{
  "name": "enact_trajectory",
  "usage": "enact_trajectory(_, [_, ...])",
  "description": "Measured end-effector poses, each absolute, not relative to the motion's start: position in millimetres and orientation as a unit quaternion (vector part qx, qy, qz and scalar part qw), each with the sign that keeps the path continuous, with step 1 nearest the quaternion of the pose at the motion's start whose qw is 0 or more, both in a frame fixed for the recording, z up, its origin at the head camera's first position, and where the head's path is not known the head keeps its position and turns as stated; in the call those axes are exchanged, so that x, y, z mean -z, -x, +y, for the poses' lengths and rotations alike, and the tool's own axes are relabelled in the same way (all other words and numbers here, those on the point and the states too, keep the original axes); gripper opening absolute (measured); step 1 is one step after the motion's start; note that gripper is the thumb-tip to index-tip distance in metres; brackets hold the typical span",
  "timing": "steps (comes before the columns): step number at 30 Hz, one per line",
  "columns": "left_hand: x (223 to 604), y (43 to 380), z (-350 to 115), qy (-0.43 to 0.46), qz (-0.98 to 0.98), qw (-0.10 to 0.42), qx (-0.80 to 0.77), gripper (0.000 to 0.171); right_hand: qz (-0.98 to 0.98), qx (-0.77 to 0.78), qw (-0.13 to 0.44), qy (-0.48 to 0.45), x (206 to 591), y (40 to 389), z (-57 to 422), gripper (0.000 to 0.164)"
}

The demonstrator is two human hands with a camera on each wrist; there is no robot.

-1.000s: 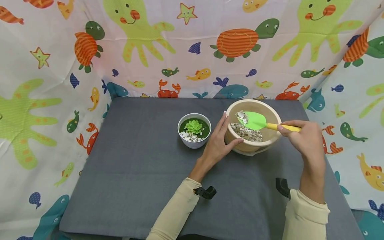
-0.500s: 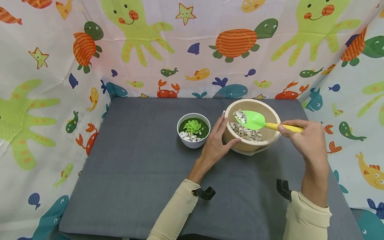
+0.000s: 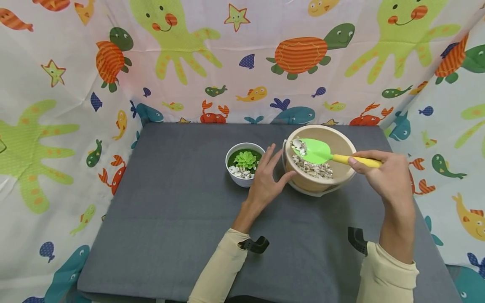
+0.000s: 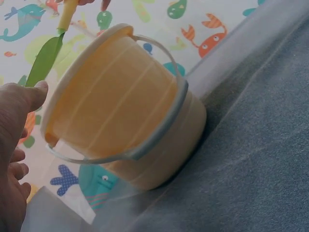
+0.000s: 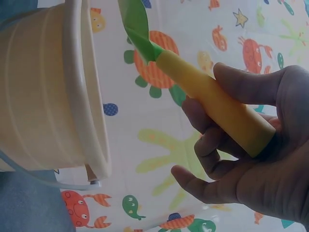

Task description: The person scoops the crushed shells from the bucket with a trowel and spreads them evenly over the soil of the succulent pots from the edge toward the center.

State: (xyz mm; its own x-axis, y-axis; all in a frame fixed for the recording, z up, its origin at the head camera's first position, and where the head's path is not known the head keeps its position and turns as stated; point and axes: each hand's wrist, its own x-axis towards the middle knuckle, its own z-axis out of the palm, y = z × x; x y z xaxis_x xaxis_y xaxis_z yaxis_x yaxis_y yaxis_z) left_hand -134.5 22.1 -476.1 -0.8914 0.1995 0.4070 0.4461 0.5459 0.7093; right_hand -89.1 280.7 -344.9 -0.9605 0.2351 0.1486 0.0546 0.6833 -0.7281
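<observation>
Head view: right hand [image 3: 387, 171] gripped trowel [image 3: 318, 152], blade level, likely against spilling gravel [image 3: 299, 147]; left hand [image 3: 265, 179], outspread, had bucket [image 3: 338, 142] rightward, succulent [image 3: 245, 160] leftward.

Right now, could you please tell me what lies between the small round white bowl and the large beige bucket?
In the head view, the person's left hand is between the bowl and the bucket, hiding part of the bowl.

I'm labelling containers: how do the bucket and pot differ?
The bucket is beige and larger; the pot is white and smaller. The bucket has a handle; none shows on the pot. The bucket holds pebbles; the pot holds a green plant and white stones. Both are round and stand upright on the table.
</observation>
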Motion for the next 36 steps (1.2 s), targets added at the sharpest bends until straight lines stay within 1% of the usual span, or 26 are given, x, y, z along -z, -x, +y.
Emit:
enact_trajectory(5, [473.0, 134.1, 15.4, 0.173, -0.866, 0.141, 0.448, 0.072, -0.906, -0.403, 0.104, 0.073, 347.3, 88.4, 275.8, 0.033])
enact_trajectory(9, [472.9, 133.9, 10.9, 0.162, -0.865, 0.142, 0.454, 0.072, -0.907, -0.400, 0.106, 0.074, 348.4, 88.1, 270.2, 0.033])
enact_trajectory(16, [476.1, 131.2, 3.7, 0.158, -0.863, 0.168, 0.449, 0.071, -0.904, -0.409, 0.105, 0.063, 349.0, 89.0, 261.3, 0.030])
enact_trajectory(20, [476.1, 129.3, -0.6, 0.154, -0.860, 0.173, 0.455, 0.071, -0.903, -0.414, 0.103, 0.059, 350.6, 89.0, 256.6, 0.029])
enact_trajectory(24, [476.2, 129.2, -4.8, 0.148, -0.857, 0.179, 0.460, 0.069, -0.903, -0.415, 0.093, 0.059, 351.9, 88.3, 253.1, 0.032])
enact_trajectory(29, [476.9, 129.9, -10.1, 0.146, -0.856, 0.200, 0.454, 0.067, -0.903, -0.418, 0.085, 0.054, 352.7, 89.2, 250.7, 0.035])
enact_trajectory(36, [480.2, 130.6, -15.0, 0.143, -0.856, 0.230, 0.439, 0.064, -0.904, -0.418, 0.077, 0.046, 352.4, 92.3, 245.6, 0.034])
